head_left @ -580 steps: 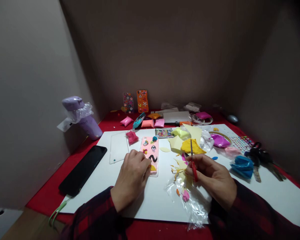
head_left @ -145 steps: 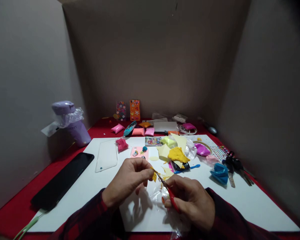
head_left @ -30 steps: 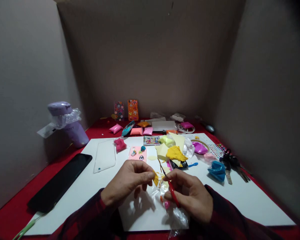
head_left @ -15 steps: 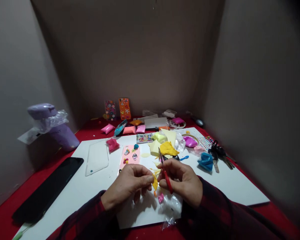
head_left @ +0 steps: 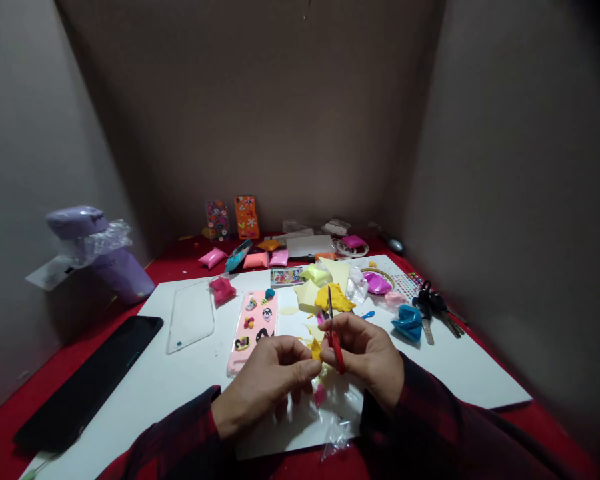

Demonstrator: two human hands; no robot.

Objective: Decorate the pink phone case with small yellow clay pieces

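Observation:
My left hand (head_left: 273, 373) pinches a small flat yellow piece (head_left: 316, 349) between thumb and fingertips; whether it is clay or paper I cannot tell. Red-handled scissors (head_left: 337, 347) sit in my right hand (head_left: 367, 353), blades pointing up and away from me. The right fingertips come close to the yellow piece, and I cannot tell if they touch it. Just beyond the hands lies a lump of yellow clay (head_left: 334, 297) on pale yellow paper (head_left: 307, 295). A pink phone case (head_left: 253, 327) with small figures stuck on it lies left of them, partly behind my left hand.
A clear phone case (head_left: 191, 319), a black phone-like slab (head_left: 93, 383) and a purple wrapped object (head_left: 120, 267) are at left. Blue clay in a bag (head_left: 407, 324) and keys (head_left: 426, 303) lie at right. Decorated cases (head_left: 247, 217) stand at the back.
My left hand has shifted slightly right, uncovering more of the pink case. The yellow piece has turned and moved up a little, and the scissors now point more upright.

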